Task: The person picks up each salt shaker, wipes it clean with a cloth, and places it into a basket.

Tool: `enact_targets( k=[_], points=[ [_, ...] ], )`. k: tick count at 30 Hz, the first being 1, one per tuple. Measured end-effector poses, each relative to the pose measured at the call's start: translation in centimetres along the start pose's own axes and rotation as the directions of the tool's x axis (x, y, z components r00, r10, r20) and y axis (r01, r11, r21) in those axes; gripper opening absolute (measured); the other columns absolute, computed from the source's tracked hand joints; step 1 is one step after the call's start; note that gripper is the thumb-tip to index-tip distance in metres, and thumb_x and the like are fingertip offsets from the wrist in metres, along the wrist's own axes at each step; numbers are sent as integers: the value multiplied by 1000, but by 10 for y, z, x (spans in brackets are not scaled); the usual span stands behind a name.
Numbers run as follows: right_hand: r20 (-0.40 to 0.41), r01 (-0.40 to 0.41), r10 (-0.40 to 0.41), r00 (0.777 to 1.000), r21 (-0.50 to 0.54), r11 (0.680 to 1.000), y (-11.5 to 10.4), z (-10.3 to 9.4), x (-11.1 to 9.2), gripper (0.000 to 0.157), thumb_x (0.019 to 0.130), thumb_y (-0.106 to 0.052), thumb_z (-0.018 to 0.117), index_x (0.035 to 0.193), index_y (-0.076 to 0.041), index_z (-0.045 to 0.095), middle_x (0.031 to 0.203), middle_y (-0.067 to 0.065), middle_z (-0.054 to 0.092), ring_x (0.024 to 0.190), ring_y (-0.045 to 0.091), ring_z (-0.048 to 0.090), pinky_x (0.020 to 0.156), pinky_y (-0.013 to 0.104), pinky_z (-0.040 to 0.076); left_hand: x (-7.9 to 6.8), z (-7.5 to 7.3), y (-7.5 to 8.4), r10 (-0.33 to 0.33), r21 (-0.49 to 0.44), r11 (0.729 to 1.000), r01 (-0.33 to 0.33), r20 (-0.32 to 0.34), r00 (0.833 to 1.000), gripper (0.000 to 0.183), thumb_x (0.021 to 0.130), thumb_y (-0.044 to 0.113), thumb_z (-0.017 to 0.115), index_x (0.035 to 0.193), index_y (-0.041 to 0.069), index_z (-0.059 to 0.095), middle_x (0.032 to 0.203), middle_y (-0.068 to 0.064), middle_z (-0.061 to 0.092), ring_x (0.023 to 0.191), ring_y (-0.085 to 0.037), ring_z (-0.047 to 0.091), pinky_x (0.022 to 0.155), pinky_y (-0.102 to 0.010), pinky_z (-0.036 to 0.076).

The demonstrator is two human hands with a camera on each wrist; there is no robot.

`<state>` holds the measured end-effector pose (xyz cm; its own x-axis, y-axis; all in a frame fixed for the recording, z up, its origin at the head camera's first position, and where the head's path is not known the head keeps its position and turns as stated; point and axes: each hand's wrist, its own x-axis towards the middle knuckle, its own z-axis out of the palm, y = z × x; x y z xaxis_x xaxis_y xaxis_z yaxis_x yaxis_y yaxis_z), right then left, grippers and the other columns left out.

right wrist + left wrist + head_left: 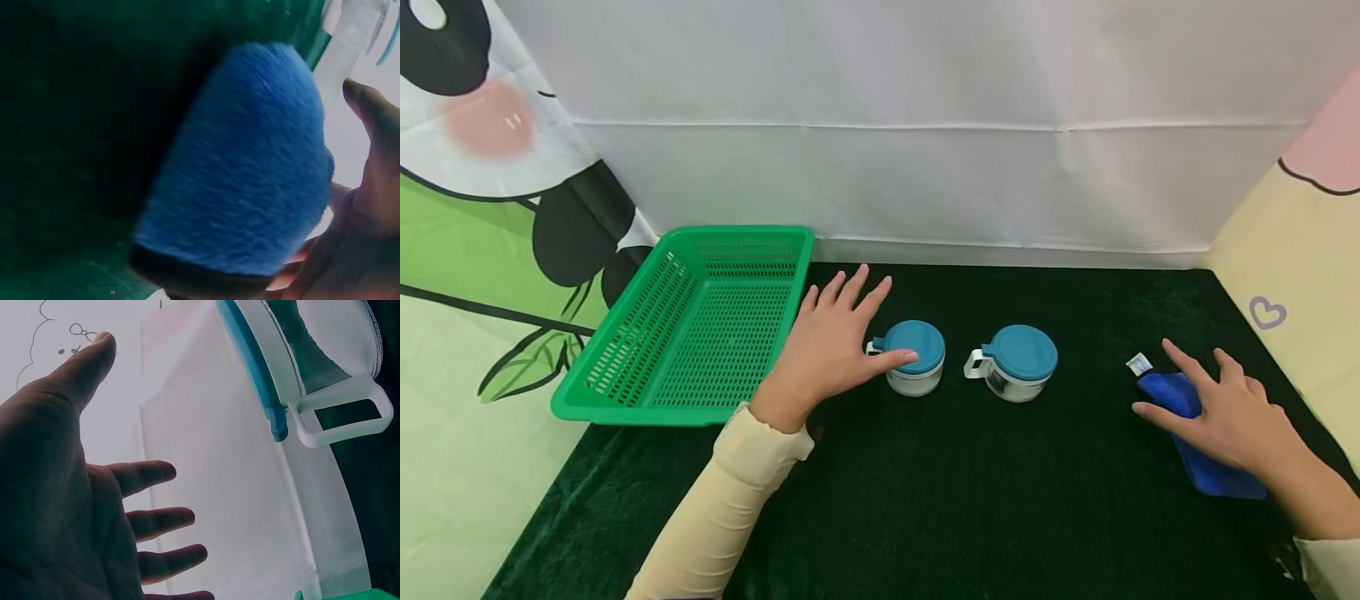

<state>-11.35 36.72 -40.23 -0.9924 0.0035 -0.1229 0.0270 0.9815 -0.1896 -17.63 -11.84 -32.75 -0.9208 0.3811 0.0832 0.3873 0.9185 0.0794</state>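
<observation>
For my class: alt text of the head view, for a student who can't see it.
A person's left hand, spread open, is beside two blue-lidded, handled jars; the right hand is over a blue cloth. A green plastic basket is at left, and a dark green tablecloth lies underneath.

1. The left hand [829,346] has its fingers straight and fanned, thumb stretched out sideways.
2. The left forearm [703,529], in a pale sleeve [758,454], slants in from below.
3. The right hand [1236,421] has its thumb held apart from its extended fingers.
4. The right wrist [1309,492] is bare beyond its light cuff [1330,560].
</observation>
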Motion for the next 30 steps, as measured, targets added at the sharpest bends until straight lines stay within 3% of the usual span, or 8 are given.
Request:
enact_targets(
  k=[8,14,22,30],
  points=[
    [99,-28,27,995,1,1000,3,16,-6,109,92,-78,52,165,-18,-2,139,58,11,108,82,30,69,83,43,-3,1,-3,2,5,1000,-2,-1,1000,106,84,87,53,165,25,23,171,-11,14,154,-41,17,122,-64,14],
    [88,-41,39,995,16,999,1,26,-11,105,94,-76,51,165,-19,0,133,55,15,102,75,35,61,78,47,-6,0,-4,-1,10,1000,1,-1,1000,106,84,86,53,165,25,23,171,-11,13,154,-41,18,122,-64,15],
    [50,-80,82,995,-46,996,0,30,-21,106,93,-78,51,165,-21,-1,124,54,20,95,71,40,56,71,49,-7,1,-6,-4,10,1000,4,-7,1000,106,84,86,53,165,25,24,171,-12,14,154,-42,18,121,-64,14],
    [71,-62,70,995,-102,993,3,31,-26,98,99,-55,60,165,-20,-4,118,55,24,83,64,46,52,61,49,-7,-1,-7,-7,14,1000,7,-1,1000,106,84,86,54,165,25,25,171,-12,14,154,-42,18,121,-65,15]
  ],
)
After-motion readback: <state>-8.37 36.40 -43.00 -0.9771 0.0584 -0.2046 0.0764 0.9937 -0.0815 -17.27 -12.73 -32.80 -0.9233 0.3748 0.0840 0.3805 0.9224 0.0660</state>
